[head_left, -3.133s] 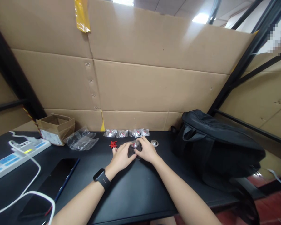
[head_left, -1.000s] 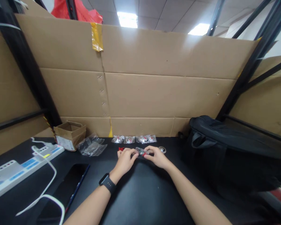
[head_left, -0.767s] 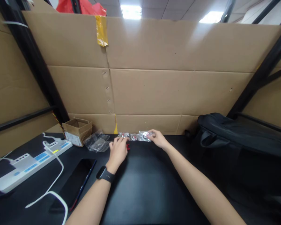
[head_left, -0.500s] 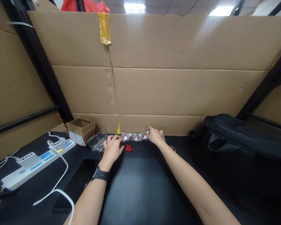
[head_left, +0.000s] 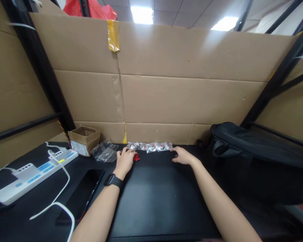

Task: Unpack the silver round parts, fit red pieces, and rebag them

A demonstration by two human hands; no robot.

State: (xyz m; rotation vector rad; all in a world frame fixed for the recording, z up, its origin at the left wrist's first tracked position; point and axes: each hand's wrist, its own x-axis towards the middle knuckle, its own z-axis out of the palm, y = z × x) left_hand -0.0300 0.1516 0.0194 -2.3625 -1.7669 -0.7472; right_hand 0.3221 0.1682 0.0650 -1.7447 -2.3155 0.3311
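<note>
Several small clear packets with round, red-marked contents (head_left: 153, 147) form a row along the foot of the cardboard wall. My left hand (head_left: 125, 160), with a black watch on its wrist, lies at the row's left end, fingers apart, its fingertips by a red piece (head_left: 136, 157) on the black table. At the right end of the row is my right hand (head_left: 183, 156), its thumb and fingers apart, fingertips close to the last packet. A small dark thing, too small to make out, shows beside its fingers.
Left of my left hand lie a crumpled clear bag (head_left: 105, 151), an open cardboard box (head_left: 85, 139), a black phone (head_left: 83, 193) and a white power strip (head_left: 35, 178) with cables. A black bag (head_left: 252, 148) stands on the right. Cardboard (head_left: 166, 101) walls the back.
My right hand has moved right, off the packets to the row's end. My left hand has come closer to the red piece and partly covers it. The camera view has shifted slightly.
</note>
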